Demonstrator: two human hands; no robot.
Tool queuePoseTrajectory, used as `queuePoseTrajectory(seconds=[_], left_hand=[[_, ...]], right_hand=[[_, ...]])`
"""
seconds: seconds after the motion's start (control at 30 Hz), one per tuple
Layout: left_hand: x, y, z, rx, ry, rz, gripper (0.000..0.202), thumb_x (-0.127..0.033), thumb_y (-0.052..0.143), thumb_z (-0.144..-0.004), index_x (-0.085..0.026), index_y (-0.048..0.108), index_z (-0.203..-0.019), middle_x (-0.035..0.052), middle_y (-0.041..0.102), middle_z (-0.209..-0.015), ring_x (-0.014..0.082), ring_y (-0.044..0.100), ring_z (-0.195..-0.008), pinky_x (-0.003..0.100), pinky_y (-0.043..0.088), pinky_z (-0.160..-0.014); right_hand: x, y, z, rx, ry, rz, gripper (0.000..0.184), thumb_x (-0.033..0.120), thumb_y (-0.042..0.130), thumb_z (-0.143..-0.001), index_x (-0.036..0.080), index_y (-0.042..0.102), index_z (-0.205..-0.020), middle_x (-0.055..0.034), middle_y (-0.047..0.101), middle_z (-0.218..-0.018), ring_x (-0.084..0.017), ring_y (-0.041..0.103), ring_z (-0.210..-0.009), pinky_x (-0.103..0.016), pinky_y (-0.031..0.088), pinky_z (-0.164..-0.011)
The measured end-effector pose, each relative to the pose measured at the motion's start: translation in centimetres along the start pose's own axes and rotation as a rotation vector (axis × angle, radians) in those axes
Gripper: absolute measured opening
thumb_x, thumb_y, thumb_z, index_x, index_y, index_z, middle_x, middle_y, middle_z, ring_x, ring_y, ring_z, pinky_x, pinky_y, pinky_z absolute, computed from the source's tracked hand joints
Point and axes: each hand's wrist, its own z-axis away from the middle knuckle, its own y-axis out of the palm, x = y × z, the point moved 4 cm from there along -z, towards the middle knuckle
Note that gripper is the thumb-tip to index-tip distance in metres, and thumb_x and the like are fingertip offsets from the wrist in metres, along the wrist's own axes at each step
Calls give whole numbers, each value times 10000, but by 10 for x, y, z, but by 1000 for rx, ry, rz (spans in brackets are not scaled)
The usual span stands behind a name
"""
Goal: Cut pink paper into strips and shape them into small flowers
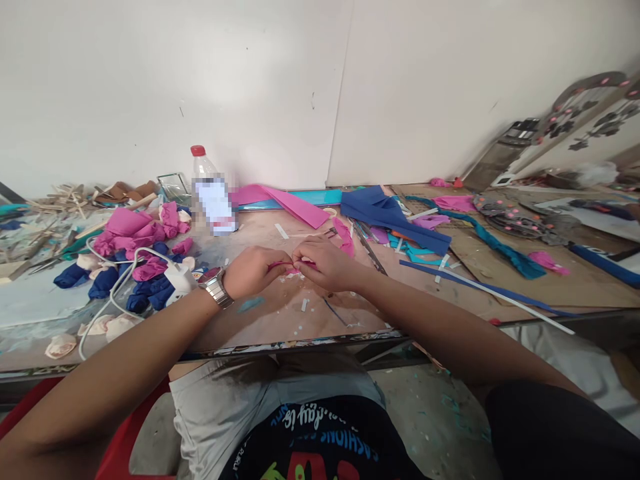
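My left hand (256, 272) and my right hand (323, 262) meet above the middle of the worktable (280, 327). Between their pinched fingertips is a small pink strip (294, 270) of what looks like crepe paper or cloth. Most of it is hidden by the fingers. Behind my right hand, a longer pink strip (345, 237) hangs in a curl on the tabletop. Small white scraps (305, 305) lie just in front of the hands. A metal-banded watch (219, 288) is on my left wrist.
Pink rolled flowers (131, 230), blue ones (150, 293) and a white charger cable (115, 293) crowd the left. A phone (216, 205) leans against a bottle (199, 160). Folded blue material (390, 213), a teal strip (500, 243) and a white stick (515, 301) lie rightward.
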Motion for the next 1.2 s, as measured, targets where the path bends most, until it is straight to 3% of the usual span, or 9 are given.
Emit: queuePoseTrajectory(seconds=[0.13,0.4,0.87,1.0,1.2], left_hand=[[0,0,0,5,-9,59,292,-384,510,-1015,-209,732,-941,14,770,-870,146,664,-743,252,407,-698],[0,-8,2,-17,-68,86,311,-328,493,-996,-185,736,-865,-14,690,-705,103,507,-579,250,356,-628],[4,-5,0,34,-79,76,259,-279,513,-971,-186,725,-855,-18,696,-702,98,529,-577,243,349,-615],[6,-3,0,42,-82,76,282,-318,507,-990,-192,732,-876,-17,691,-691,94,515,-561,241,334,-599],[6,0,-1,99,-122,154,332,-376,527,-986,-175,698,-784,-29,629,-609,90,493,-535,239,316,-563]], right_hand=[[-1,1,0,13,-7,8,129,225,512,-941,188,581,-837,-42,649,-809,-204,577,-822,-338,391,-818],[-5,-3,0,-79,5,-85,138,276,549,-956,183,605,-870,-37,677,-827,-187,599,-795,-319,398,-790],[-8,-7,1,-110,-27,-26,69,199,590,-896,186,648,-861,-37,712,-834,-199,611,-820,-335,407,-838],[-9,-5,2,-108,-49,-53,82,206,636,-878,188,692,-937,-36,747,-885,-196,636,-829,-328,420,-819],[-10,-5,1,-126,-21,-8,104,238,638,-907,182,710,-857,-27,735,-789,-187,637,-777,-326,425,-796]])
